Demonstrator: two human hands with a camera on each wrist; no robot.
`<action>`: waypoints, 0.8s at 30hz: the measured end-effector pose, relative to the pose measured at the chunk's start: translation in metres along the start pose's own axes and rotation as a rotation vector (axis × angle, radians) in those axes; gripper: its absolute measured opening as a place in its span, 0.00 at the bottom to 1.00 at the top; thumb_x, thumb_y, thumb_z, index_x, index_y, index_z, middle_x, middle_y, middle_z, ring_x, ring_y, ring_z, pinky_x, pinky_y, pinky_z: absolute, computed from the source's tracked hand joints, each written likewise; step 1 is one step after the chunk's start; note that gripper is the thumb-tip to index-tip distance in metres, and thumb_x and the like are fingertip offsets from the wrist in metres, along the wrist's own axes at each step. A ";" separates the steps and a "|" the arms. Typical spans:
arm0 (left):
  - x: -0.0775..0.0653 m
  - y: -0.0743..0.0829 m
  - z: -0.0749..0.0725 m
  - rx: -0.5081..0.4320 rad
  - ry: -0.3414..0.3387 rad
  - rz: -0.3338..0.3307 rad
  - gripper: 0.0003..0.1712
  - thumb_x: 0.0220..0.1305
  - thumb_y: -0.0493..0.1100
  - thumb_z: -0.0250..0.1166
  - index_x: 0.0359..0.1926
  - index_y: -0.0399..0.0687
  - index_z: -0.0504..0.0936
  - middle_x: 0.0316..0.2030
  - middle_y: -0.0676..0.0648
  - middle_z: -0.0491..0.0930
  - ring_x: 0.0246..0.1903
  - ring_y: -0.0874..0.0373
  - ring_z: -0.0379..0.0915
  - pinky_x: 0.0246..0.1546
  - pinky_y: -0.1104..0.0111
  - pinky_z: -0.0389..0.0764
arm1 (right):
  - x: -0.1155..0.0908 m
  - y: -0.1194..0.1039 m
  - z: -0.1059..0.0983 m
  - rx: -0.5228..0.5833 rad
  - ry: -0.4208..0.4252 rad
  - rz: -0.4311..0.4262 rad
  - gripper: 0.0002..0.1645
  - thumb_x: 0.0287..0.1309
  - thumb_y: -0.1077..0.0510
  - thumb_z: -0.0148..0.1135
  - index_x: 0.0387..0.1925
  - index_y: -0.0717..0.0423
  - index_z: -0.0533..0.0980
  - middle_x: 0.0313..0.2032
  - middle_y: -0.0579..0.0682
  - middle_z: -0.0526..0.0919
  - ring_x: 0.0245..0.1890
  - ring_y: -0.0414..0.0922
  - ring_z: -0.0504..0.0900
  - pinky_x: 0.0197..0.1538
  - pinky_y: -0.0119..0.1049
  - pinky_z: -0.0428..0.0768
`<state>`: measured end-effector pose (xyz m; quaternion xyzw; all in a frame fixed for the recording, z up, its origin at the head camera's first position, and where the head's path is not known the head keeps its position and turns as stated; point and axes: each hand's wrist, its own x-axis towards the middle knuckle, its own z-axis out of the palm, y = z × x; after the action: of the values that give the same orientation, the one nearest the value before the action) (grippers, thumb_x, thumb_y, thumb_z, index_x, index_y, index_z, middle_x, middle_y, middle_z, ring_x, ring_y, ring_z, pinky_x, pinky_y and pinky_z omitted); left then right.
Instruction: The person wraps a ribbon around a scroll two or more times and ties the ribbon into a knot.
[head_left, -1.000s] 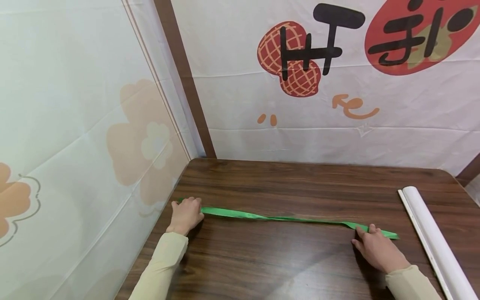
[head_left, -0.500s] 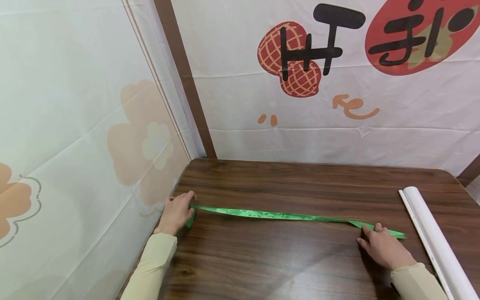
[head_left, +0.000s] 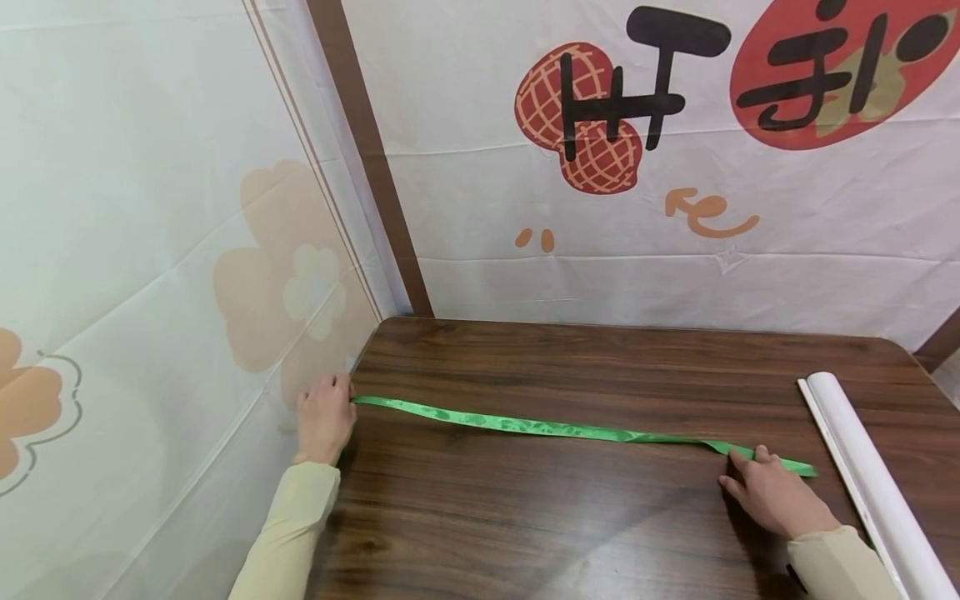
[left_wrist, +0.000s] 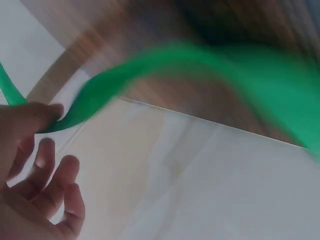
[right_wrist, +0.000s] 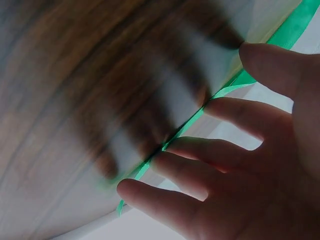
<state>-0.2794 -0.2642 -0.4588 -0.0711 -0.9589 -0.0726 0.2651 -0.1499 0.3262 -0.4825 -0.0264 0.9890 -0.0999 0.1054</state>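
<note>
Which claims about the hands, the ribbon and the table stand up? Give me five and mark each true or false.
1. The left hand pinches the green ribbon. True.
2. A long white bar lies to the right of the right hand. True.
3. The right hand grips the long white bar. False: it touches the green ribbon, apart from the bar.
4. The table has a dark brown wood-grain top. True.
5. The green ribbon is tied in a bow. False: it runs untied from one hand to the other.
</note>
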 end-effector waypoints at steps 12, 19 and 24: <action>-0.008 0.001 -0.010 -0.020 -0.488 -0.146 0.10 0.51 0.28 0.62 0.37 0.34 0.75 0.36 0.32 0.74 0.34 0.38 0.76 0.29 0.49 0.78 | -0.001 0.005 0.001 -0.016 0.059 0.004 0.32 0.63 0.48 0.59 0.51 0.76 0.70 0.54 0.86 0.65 0.50 0.77 0.71 0.44 0.62 0.76; -0.004 0.030 -0.006 -0.092 -0.495 0.022 0.15 0.55 0.37 0.68 0.43 0.38 0.79 0.42 0.36 0.75 0.41 0.41 0.75 0.36 0.51 0.78 | -0.004 -0.005 0.002 -0.102 0.231 -0.063 0.25 0.52 0.53 0.70 0.45 0.68 0.75 0.46 0.73 0.76 0.46 0.71 0.75 0.44 0.60 0.76; -0.006 0.055 0.001 -0.212 -0.611 0.142 0.19 0.63 0.47 0.65 0.52 0.43 0.79 0.48 0.40 0.73 0.44 0.46 0.73 0.43 0.54 0.77 | 0.000 -0.016 0.001 -0.150 0.309 -0.176 0.27 0.46 0.53 0.74 0.46 0.63 0.77 0.41 0.62 0.77 0.39 0.59 0.78 0.34 0.52 0.78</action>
<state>-0.2649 -0.2110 -0.4569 -0.1834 -0.9738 -0.1287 -0.0393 -0.1492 0.3104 -0.4805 -0.1049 0.9920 -0.0376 -0.0590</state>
